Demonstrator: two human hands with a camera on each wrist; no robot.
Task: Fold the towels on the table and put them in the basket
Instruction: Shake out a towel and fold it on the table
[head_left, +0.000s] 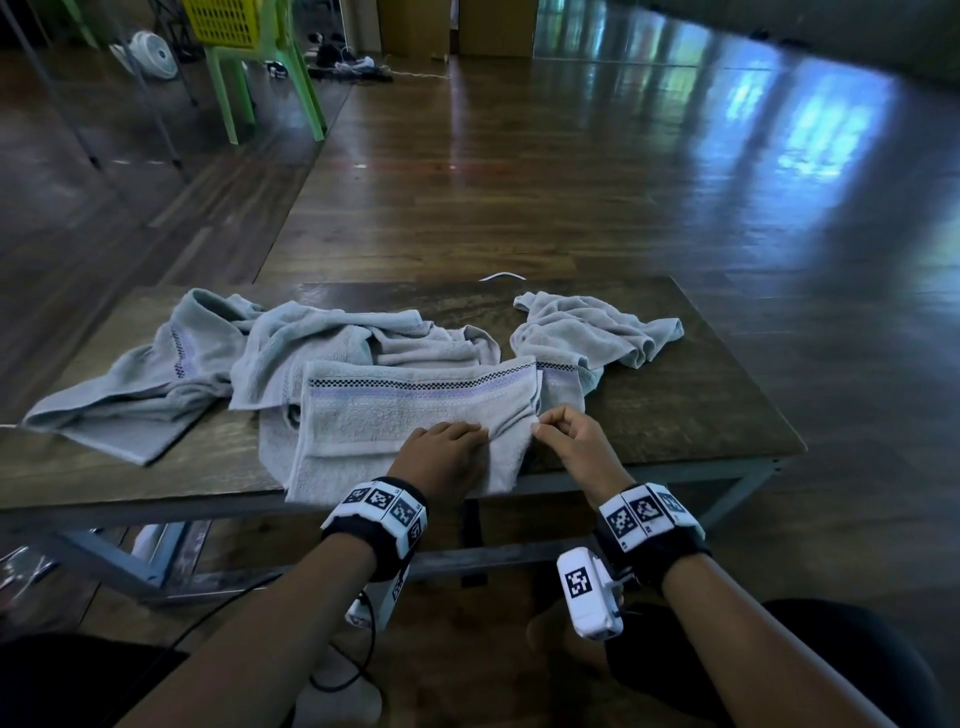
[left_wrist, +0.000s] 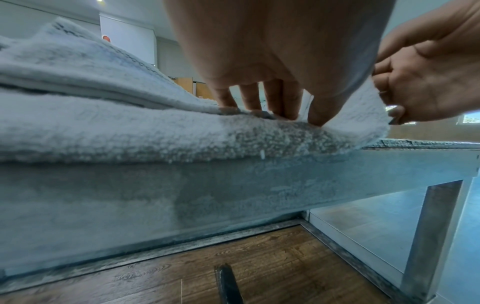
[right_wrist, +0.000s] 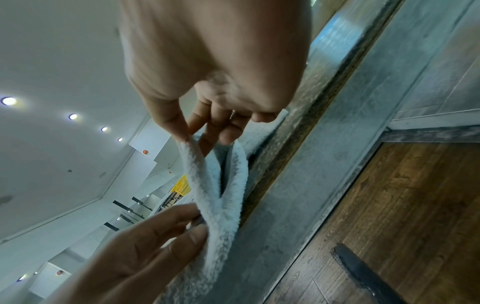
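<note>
Open tabletop (head_left: 701, 415): the right end, the near left corner and a gap at the far edge between the heaps. Obstructions: crumpled towels (head_left: 156, 384) sprawled across left and middle, a smaller crumpled towel (head_left: 587, 332) far right, a half-folded towel (head_left: 405, 415) overhanging the near edge. Beyond, bare floor (head_left: 519, 197) reaches the yellow basket (head_left: 223, 21) on its green chair (head_left: 231, 98).

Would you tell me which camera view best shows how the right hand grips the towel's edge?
The right wrist view: the right hand pinches the lifted edge of the towel between thumb and forefinger. The head view shows this small, from above; the left wrist view shows that hand side-on at the frame's edge.
</note>
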